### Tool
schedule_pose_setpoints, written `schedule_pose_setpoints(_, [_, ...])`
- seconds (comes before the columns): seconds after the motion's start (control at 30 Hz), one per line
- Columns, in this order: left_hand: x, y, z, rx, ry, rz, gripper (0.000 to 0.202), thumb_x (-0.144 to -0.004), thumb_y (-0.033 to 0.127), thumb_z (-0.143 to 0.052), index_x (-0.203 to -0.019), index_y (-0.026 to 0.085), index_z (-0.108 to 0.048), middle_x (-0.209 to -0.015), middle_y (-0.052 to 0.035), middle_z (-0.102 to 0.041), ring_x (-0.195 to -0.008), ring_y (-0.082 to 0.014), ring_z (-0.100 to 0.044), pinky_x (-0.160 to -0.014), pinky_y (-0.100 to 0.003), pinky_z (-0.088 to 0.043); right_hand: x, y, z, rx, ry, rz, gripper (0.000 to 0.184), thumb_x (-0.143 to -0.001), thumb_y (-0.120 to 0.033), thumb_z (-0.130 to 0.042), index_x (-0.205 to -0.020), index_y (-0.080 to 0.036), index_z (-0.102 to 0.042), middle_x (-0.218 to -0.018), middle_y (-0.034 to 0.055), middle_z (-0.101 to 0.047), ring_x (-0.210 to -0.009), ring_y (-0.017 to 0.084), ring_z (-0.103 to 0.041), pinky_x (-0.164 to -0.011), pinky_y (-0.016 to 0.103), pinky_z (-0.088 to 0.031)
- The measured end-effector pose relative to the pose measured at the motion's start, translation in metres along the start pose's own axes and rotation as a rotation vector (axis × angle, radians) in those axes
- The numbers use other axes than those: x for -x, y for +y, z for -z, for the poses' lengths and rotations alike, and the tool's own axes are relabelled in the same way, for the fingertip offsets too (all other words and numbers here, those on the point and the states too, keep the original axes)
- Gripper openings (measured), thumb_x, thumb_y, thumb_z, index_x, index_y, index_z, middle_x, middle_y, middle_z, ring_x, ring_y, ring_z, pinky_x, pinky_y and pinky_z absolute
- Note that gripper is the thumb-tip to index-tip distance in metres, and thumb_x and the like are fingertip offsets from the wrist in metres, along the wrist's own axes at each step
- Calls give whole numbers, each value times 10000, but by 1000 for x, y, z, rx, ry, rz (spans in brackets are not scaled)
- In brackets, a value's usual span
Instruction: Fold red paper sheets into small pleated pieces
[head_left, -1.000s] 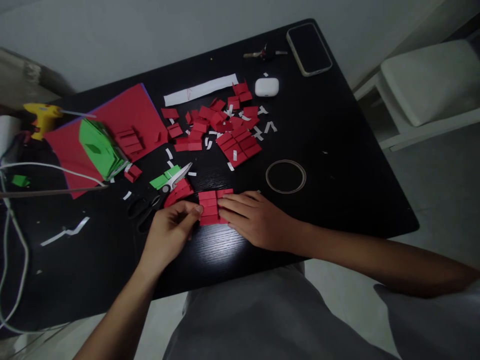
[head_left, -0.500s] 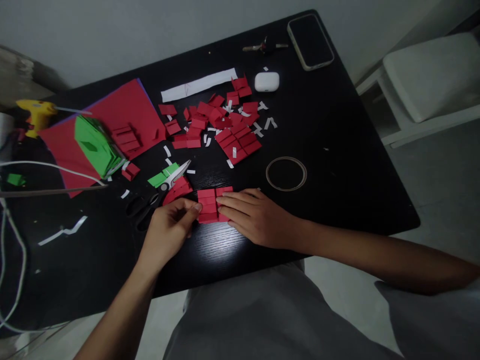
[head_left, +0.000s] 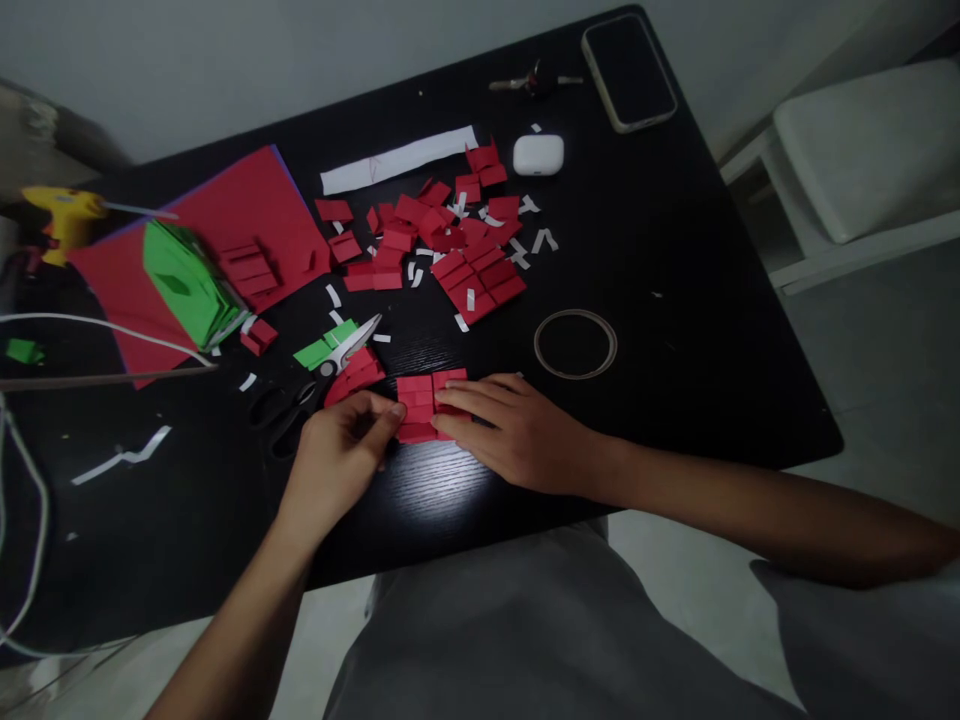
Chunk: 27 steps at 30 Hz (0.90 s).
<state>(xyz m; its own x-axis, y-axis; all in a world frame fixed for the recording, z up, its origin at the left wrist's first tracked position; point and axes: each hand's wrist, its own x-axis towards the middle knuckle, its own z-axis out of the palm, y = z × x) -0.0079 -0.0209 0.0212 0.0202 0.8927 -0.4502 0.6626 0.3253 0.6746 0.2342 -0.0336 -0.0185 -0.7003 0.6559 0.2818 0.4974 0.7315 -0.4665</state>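
Note:
Two folded red paper pieces [head_left: 415,395] lie edge to edge on the black table near its front. My left hand [head_left: 341,435] pinches the left edge of the left piece between thumb and fingers. Stretched fingers of my right hand [head_left: 510,425] lie flat over the right piece and hide much of it. Scissors [head_left: 337,362] with black handles rest just beyond my left hand, on a green folded paper [head_left: 321,347] and a red folded paper [head_left: 358,370].
Several red folded papers [head_left: 397,235] and white strips are heaped at mid-table. A yellow glue gun [head_left: 67,215], red sheets [head_left: 262,195] and a green paper stack [head_left: 187,285] are at left. A ring [head_left: 576,376], white case [head_left: 538,155], keys [head_left: 534,82] and phone [head_left: 628,72] are at right.
The view has shifted slightly. The fingers of my right hand have moved a little over the right red piece; my left hand keeps its pinch.

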Motion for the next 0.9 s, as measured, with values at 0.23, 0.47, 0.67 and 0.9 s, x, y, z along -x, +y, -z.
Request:
schedule_pose_setpoints(0.23, [0,-1,0,-37,-22,-8,338,-911,519,-634,-882,191,-713,-545,26,-608,-500,-164,-587,-547,-265,-427,-1,-1,2,14,-7,13,308,-1082,-150,-507,-1339,-143,-676,-1405,148,-682,-1344,275,-607,-1030,421,-464])
schedule_pose_setpoints(0.47, [-1,-2,2,-73,-26,-10,306,-915,500,-641,-859,207,-703,-593,33,-637,-508,-152,-591,-570,-268,-428,-1,-1,2,59,-17,20,302,-1094,-161,-484,-1320,-136,-684,-1425,144,-671,-1346,276,-602,-1037,409,-458])
schedule_pose_setpoints(0.67, [-2,-1,2,-70,-41,-19,290,-907,491,-655,-850,209,-694,-591,39,-640,-509,-147,-592,-574,-265,-427,0,-1,1,87,-16,29,306,-1101,-166,-467,-1322,-157,-679,-1428,137,-672,-1350,273,-594,-1049,409,-453])
schedule_pose_setpoints(0.9, [-3,-1,3,-45,-50,-26,275,-906,473,-655,-857,205,-697,-616,30,-658,-496,-139,-593,-560,-259,-434,0,-1,3,84,-28,35,314,-1096,-155,-464,-1329,-153,-675,-1434,152,-664,-1343,281,-592,-1049,430,-464])
